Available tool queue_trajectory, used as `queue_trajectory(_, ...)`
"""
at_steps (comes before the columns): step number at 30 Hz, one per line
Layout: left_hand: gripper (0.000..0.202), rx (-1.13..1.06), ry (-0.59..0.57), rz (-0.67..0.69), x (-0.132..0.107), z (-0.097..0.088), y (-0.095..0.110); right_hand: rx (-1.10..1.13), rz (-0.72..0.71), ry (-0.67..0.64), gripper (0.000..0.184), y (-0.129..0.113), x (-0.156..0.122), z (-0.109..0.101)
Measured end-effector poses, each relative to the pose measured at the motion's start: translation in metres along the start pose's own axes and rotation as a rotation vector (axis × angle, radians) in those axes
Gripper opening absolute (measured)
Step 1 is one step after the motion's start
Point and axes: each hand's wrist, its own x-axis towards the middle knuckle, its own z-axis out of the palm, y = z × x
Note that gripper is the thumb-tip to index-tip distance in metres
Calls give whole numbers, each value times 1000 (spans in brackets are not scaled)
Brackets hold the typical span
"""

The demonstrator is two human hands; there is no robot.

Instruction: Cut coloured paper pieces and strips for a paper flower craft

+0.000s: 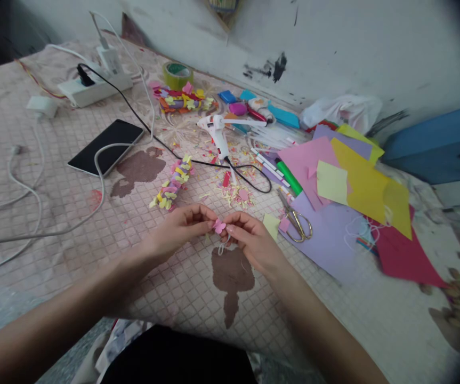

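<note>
Between my two hands is a small pink paper flower [219, 226], pinched at its left edge by the fingertips of my left hand [192, 223]. My right hand [248, 234] has its thumb and forefinger closed at the flower's right side, with a thin pale string [222, 247] hanging in a loop below them. Just beyond my left hand lies a roll covered with yellow, pink and purple paper flowers [172, 183]. Gold-handled scissors [297, 220] rest to the right of my right hand, near a small pale yellow paper piece [271, 225].
A white glue gun [217, 136] with a black cable stands amid paper scraps [240, 194]. Coloured sheets [325, 240] and a green marker [289, 177] lie at right. At left are a tablet [105, 146], a power strip [94, 88] and loose cables. Green tape [177, 76] sits at the back.
</note>
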Motion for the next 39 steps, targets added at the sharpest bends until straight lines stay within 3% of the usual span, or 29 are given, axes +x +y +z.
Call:
queue_trajectory(22, 13, 34, 18, 31, 0, 2, 1, -31, 8, 15, 7, -3, 0, 2)
queue_trajectory(39, 15, 137, 24, 100, 0, 6, -4, -175, -77, 48, 14, -3, -1, 8)
